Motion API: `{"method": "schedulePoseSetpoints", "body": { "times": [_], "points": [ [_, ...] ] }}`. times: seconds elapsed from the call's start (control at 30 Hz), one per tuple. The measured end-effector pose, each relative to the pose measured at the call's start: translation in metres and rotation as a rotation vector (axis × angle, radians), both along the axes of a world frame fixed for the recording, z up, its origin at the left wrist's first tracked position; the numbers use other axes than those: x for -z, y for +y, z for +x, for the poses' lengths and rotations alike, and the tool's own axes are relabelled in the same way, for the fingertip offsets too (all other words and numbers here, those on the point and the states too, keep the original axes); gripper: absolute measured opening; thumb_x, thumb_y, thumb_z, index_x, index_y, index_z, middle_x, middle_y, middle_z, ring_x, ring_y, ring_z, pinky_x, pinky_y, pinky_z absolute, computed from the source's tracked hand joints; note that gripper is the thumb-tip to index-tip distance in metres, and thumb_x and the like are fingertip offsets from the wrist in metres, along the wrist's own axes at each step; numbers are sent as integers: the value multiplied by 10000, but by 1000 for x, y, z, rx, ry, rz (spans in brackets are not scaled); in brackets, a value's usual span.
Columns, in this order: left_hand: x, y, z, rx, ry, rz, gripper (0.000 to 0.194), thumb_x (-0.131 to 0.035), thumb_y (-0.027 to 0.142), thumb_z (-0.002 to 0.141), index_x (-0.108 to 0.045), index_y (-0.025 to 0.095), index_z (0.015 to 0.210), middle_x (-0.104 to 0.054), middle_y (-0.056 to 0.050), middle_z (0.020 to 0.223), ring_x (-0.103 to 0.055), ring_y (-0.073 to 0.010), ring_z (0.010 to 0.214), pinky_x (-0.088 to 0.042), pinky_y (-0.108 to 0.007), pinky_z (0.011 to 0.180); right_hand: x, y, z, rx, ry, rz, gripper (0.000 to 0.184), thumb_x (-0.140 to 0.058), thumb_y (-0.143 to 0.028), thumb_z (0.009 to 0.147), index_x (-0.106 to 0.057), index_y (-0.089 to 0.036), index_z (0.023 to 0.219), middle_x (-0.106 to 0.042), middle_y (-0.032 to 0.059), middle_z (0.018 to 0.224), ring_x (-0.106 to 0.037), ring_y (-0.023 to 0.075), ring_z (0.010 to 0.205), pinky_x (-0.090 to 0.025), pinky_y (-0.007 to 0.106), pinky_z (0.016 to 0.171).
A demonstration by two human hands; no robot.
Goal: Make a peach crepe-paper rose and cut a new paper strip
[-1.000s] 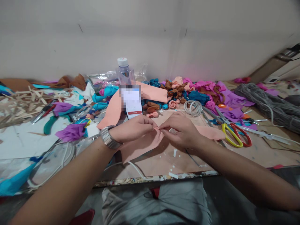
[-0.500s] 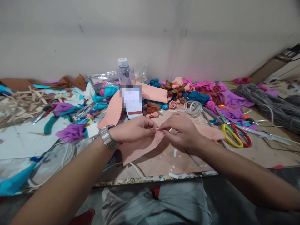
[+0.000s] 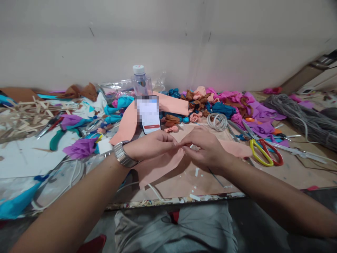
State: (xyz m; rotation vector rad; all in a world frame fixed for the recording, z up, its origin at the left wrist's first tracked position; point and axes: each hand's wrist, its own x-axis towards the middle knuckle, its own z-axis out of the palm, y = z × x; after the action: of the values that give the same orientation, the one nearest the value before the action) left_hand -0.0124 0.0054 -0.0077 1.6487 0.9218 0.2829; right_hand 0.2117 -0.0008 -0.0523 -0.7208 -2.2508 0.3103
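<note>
Running off the bottom edge, the grey trousers show only in part below the table. On its near side a peach paper strip slants down, its upper edge partly hidden. The left hand, with a metal watch at the wrist, and the right hand meet fingertip to fingertip at that edge. On each, thumb and forefinger press together, pinching the paper; the bit between them is too small to make out. More peach paper shows past the right wrist, but whether it joins the strip cannot be told. Scissors with yellow and red handles lie farther right. Beyond the hands stands a phone, its screen partly blurred, and behind it a capped bottle, its base hidden.
</note>
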Motion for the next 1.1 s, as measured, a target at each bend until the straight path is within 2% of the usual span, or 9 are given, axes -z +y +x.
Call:
{"method": "schedulePoseSetpoints", "body": {
  "times": [0.13, 0.27, 0.43, 0.67, 0.9, 1.1],
  "points": [
    [2, 2, -1, -2, 29, 50, 376, -589, 495, 906, -720, 145, 862, -649, -12, 768, -502, -104, 657, -380, -221, 617, 0, 0, 0, 19, -25, -1, 65, -650, -200, 895, -700, -235, 919, -742, 7, 823, -630, 197, 821, -415, 384, 856],
    [3, 1, 0, -6, 97, 175, 368, -556, 454, 920, -724, 136, 841, -644, -10, 746, -514, -117, 674, -383, -230, 624, 1, 2, 0, 15, -58, -1, 61, -646, -216, 907, -700, -226, 932, -741, 8, 834, -615, 194, 822, -412, 375, 841],
    [4, -1, 3, -1, 159, 281, 357, -504, 391, 938, -732, 129, 853, -664, -12, 760, -527, -126, 685, -390, -245, 649, 2, 2, 0, 8, -47, -24, 60, -647, -202, 896, -693, -216, 932, -736, 19, 839, -620, 203, 838, -422, 373, 838],
    [1, -4, 5, -14, 222, 380, 324, -520, 376, 917, -738, 146, 850, -683, -18, 752, -553, -138, 685, -396, -246, 657, 2, 2, -1, 7, -51, -69, 54, -660, -182, 877, -670, -216, 918, -708, 29, 840, -613, 209, 844, -433, 372, 823],
    [-1, -9, 6, -13, 305, 466, 358, -510, 413, 926, -747, 156, 850, -685, -29, 719, -544, -144, 634, -340, -247, 585, 1, 3, -4, -41, -22, -119, 78, -617, -157, 892, -641, -217, 935, -681, 75, 1018, -614, 236, 1010, -471, 406, 913],
    [-6, -15, 10, -2, 385, 593, 339, -496, 385, 939, -759, 179, 882, -709, -48, 763, -557, -146, 645, -310, -258, 586, -3, 2, -8, -51, -4, -231, 118, -592, -103, 869, -602, -213, 910, -642, 83, 1046, -594, 232, 1016, -484, 400, 913]
  ]
}}
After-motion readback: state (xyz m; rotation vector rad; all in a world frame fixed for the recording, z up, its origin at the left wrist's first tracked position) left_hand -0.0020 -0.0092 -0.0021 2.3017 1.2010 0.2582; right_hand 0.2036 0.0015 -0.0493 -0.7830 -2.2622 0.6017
